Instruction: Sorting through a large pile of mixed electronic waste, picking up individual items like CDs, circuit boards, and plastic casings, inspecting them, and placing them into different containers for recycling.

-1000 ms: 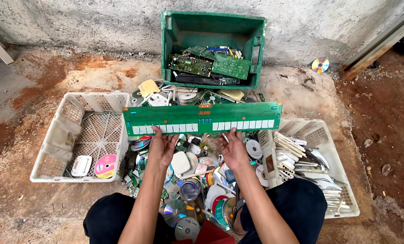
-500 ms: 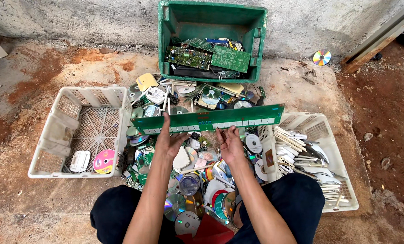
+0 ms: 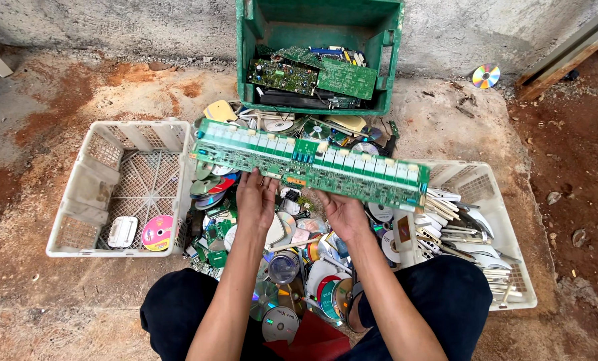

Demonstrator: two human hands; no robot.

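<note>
Head view looks straight down on two bare hands holding one long green circuit board (image 3: 310,164) between them. On the left hand (image 3: 255,200) the fingers (image 3: 248,179) close on the board's near edge a little left of its middle; on the right hand (image 3: 342,212) the fingers (image 3: 327,198) curl up under the same edge a little right of middle, so both grip the board and nothing else. It hangs lifted and slanted, its left end farther from the body than its right, with both long ends reaching well past the fingers unsupported. Directly below the fingers lies a loose heap of discs and small boards (image 3: 292,267) on the dirt floor (image 3: 58,307). Out past the left fingers stands a white lattice basket (image 3: 85,194) with a pink disc (image 3: 157,232) and a white flat piece (image 3: 122,232) in it; out past the right fingers, a second white basket (image 3: 506,234) packed with thin flat cases. Beyond the board, against the wall, a green crate (image 3: 319,60) holds more circuit boards. As a judgement, the grip is narrow for so long a piece: held only near its centre by one edge, it could tip, twist out of the fingers or flex, and a swinging end could catch a basket rim or knock into the heap.
</note>
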